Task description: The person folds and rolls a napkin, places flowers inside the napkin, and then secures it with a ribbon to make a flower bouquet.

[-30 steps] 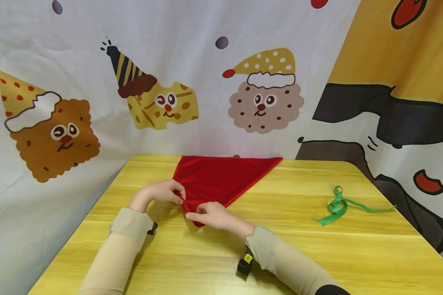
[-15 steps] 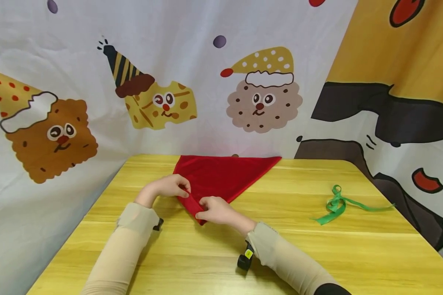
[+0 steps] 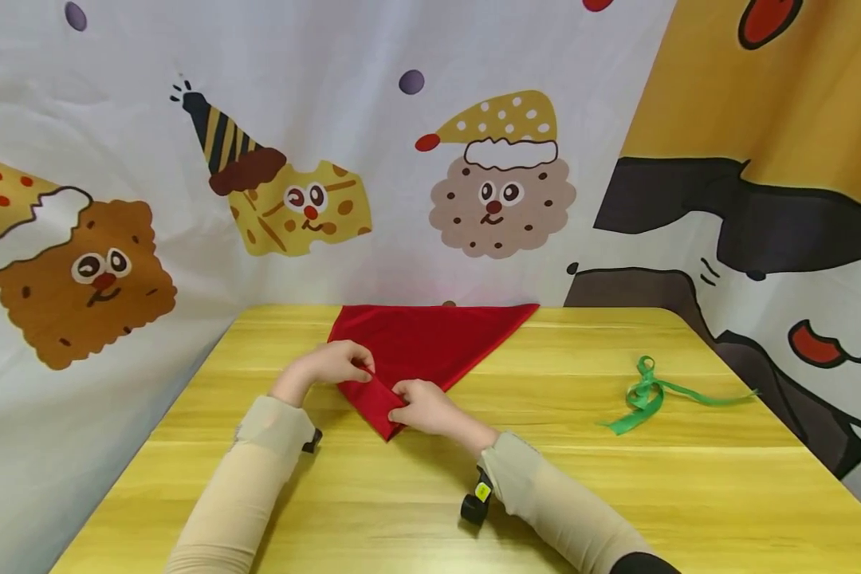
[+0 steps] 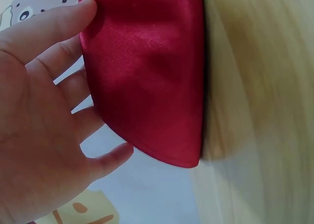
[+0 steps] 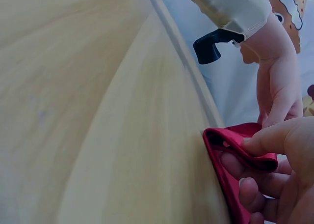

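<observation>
A smooth red cloth, roughly triangular, lies at the far side of the table, its long back side along the table's far edge. Its near left side is turned over into a flat folded strip. My left hand pinches the strip's upper end; in the left wrist view that hand has its thumb over the flap and other fingers behind it. The lower end is pinched by my right hand. In the right wrist view, thumb and fingers of that hand hold the looped fold.
A loosely knotted green ribbon lies on the right of the wooden table. Behind the table hangs a white curtain printed with cartoon figures. Each sleeve cuff carries a black wrist camera, the right one close over the table.
The near left side of the cloth has gone from a bunched edge to a wider, flatter folded strip. Both hands have shifted slightly right, still pinching it.
</observation>
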Action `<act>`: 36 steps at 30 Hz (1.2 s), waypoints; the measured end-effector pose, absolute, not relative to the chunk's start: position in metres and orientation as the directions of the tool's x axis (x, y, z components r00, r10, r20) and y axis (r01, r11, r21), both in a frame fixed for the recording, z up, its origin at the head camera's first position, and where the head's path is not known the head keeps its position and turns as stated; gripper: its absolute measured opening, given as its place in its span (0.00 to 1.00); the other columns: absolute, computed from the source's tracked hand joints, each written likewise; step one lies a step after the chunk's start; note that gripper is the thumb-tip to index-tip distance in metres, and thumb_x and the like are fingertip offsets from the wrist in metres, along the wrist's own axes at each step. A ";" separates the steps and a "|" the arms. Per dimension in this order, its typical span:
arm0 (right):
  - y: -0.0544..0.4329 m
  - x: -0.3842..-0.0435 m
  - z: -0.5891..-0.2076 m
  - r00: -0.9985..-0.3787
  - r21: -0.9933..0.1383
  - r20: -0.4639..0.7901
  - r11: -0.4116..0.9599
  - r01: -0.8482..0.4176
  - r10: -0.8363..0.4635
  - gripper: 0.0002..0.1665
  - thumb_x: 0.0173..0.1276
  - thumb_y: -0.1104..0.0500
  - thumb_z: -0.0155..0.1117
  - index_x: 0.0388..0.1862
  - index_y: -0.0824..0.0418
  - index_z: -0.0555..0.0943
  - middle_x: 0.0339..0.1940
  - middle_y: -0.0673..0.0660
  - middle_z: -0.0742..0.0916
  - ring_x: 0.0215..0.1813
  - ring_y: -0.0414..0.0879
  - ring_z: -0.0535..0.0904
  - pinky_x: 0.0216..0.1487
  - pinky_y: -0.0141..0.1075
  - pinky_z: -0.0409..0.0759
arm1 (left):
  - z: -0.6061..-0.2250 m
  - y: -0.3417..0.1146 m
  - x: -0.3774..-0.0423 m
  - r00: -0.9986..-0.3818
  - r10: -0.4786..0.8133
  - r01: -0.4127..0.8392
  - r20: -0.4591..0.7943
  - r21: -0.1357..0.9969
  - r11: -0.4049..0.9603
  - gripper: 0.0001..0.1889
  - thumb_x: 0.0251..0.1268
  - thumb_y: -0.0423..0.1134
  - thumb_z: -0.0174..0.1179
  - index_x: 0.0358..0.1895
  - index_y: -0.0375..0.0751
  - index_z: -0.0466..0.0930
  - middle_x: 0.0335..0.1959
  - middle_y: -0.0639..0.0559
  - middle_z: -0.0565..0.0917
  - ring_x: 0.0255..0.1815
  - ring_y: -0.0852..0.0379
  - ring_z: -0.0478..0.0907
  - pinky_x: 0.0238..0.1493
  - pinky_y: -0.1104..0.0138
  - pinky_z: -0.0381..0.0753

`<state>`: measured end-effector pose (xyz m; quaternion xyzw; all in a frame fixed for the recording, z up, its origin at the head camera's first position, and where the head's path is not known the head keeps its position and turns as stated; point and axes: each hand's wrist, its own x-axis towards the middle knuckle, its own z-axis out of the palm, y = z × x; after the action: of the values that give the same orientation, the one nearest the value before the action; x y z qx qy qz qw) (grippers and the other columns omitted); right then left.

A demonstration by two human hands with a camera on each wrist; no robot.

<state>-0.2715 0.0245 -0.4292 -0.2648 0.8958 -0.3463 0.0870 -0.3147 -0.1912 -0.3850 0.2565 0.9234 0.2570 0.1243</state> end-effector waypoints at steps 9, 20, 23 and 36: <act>0.028 -0.273 -0.438 -0.858 -0.716 -0.002 0.600 -0.358 -0.513 0.06 0.59 0.63 0.69 0.34 0.61 0.80 0.20 0.46 0.82 0.19 0.36 0.71 0.22 0.27 0.69 | -0.395 -0.185 -0.318 -0.855 0.512 0.410 -0.079 0.502 0.762 0.02 0.62 0.41 0.63 0.35 0.50 0.83 0.31 0.62 0.80 0.36 0.58 0.72 0.45 0.55 0.66; 0.028 -0.275 -0.440 -0.866 -0.727 0.006 0.593 -0.347 -0.500 0.07 0.58 0.63 0.69 0.34 0.61 0.81 0.22 0.46 0.83 0.20 0.37 0.72 0.23 0.28 0.69 | -0.392 -0.188 -0.312 -0.845 0.535 0.465 0.019 0.520 0.716 0.09 0.63 0.38 0.64 0.45 0.43 0.84 0.43 0.57 0.84 0.47 0.52 0.76 0.54 0.45 0.67; 0.028 -0.276 -0.440 -0.868 -0.739 -0.001 0.585 -0.334 -0.497 0.07 0.58 0.62 0.69 0.35 0.61 0.81 0.24 0.47 0.84 0.21 0.37 0.72 0.23 0.28 0.69 | -0.390 -0.189 -0.310 -0.828 0.560 0.483 0.027 0.541 0.688 0.07 0.63 0.36 0.64 0.42 0.43 0.85 0.37 0.58 0.83 0.41 0.56 0.77 0.49 0.53 0.71; 0.029 -0.276 -0.441 -0.865 -0.768 -0.015 0.559 -0.311 -0.502 0.11 0.58 0.62 0.69 0.40 0.63 0.81 0.25 0.47 0.85 0.22 0.36 0.76 0.24 0.28 0.71 | -0.393 -0.194 -0.307 -0.742 0.659 0.439 -0.121 0.655 0.614 0.07 0.64 0.32 0.60 0.43 0.38 0.85 0.30 0.56 0.82 0.30 0.61 0.72 0.34 0.68 0.72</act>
<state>-0.2759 0.0291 -0.4408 -0.2324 0.8752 -0.4079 0.1171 -0.3069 -0.1939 -0.3926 0.3120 0.8806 0.3091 0.1780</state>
